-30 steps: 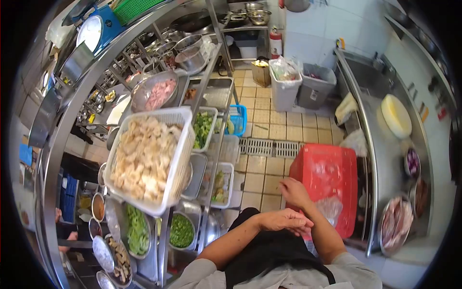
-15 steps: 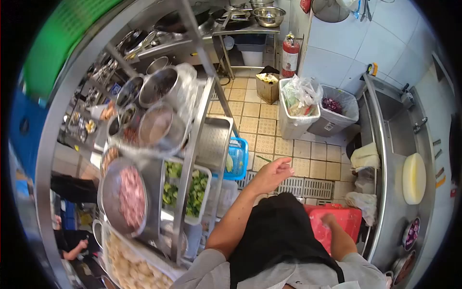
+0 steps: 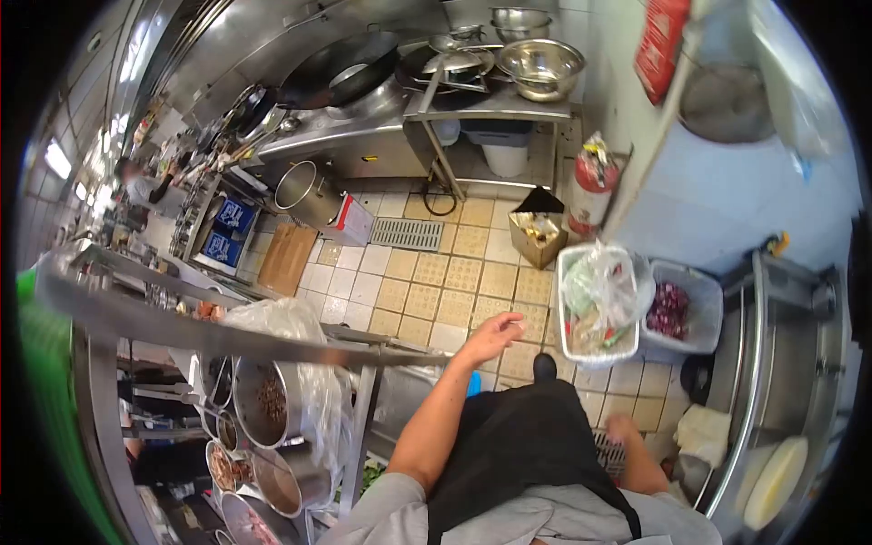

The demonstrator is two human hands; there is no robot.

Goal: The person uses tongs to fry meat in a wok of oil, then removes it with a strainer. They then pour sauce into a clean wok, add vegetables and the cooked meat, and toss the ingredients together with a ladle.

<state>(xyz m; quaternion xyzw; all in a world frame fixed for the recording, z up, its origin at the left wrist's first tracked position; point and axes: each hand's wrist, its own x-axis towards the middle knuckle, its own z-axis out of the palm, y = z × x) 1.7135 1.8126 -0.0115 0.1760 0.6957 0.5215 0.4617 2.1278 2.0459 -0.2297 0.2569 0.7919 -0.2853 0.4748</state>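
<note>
My left hand (image 3: 493, 338) is held out in front of my body over the tiled floor (image 3: 436, 295), its fingers loosely apart with nothing in them. It is near the metal rack (image 3: 365, 395) on my left but apart from it. My right hand (image 3: 620, 430) hangs low beside my black apron (image 3: 518, 436), over a floor grate; its fingers are blurred. One black shoe (image 3: 544, 367) shows ahead of the apron. On the rack to my left stand several steel pots, among them a pot with brown contents (image 3: 270, 400).
Ahead on the right are a white bin (image 3: 570, 345) with plastic bags and a grey bin (image 3: 704, 338) with purple scraps. Behind them stand a cardboard box (image 3: 536, 243) and a fire extinguisher (image 3: 590, 195). A steel sink (image 3: 790, 336) lines the right. Woks (image 3: 350, 68) sit at the back.
I have moved forward along the aisle, and the view has tilted up. The rack's food trays and the red crate have passed back or out of view. The bins are nearer.
</note>
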